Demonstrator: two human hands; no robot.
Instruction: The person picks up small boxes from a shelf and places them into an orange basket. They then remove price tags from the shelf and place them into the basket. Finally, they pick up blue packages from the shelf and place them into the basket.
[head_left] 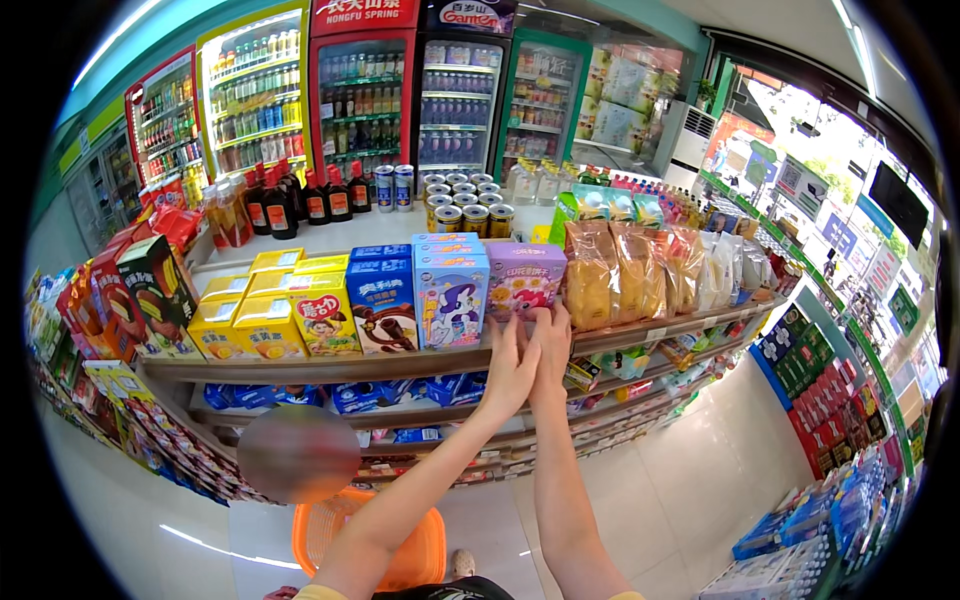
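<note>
Right now, both hands are meeting at the front of the top shelf, side by side and very close together. The left hand is reaching up with its fingers against the lower front of a purple box, and the right hand is pressing in just beside it, near the box's lower right corner. Neither is clenching into a fist; whether they're truly gripping the box or only touching it, I cannot tell, as the hands themselves are hiding the contact. That purple box is standing upright on the shelf, its front facing the hands. Just to its left, light blue boxes are standing close by, then a dark blue box, then yellow boxes are stretching further along. On the other side, brown bags are leaning in a row. Behind the boxes, gold-topped cans are clustering, with dark bottles standing off to the left. Below, blue packs are lying on the next level down. On the floor, an orange basket is sitting, and a shoe is showing just right of it. Across the back, fridges are lining up, drinks filling their shelves.
</note>
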